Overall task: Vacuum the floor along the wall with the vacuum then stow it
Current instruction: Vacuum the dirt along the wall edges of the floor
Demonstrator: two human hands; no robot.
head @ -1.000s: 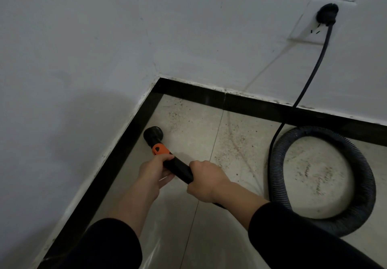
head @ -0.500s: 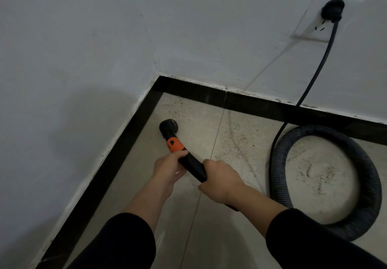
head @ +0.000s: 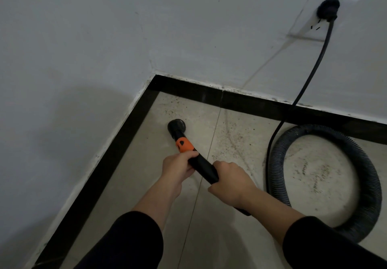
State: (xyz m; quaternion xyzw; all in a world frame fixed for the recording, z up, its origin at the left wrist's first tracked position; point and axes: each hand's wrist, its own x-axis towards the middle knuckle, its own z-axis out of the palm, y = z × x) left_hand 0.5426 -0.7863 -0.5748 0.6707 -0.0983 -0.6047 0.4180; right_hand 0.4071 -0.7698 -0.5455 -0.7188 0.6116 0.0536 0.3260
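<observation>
The vacuum wand (head: 204,167) is black with an orange collar (head: 184,145). Its round nozzle (head: 177,126) rests on the beige tiled floor (head: 240,141) near the room's corner. My left hand (head: 178,167) grips the wand just behind the orange collar. Further back, my right hand (head: 231,182) holds the same wand. A ribbed grey hose (head: 360,168) loops on the floor to the right. The vacuum's body is out of view.
White walls (head: 83,49) meet at a corner, edged by a black skirting strip (head: 117,151). A black power cord (head: 310,76) runs from a plug (head: 327,9) in the wall socket down to the floor. Dirt specks lie on the tiles near the corner.
The nozzle has slid away from the left skirting, to the right and toward the corner. Both hands moved with the wand, keeping their grip.
</observation>
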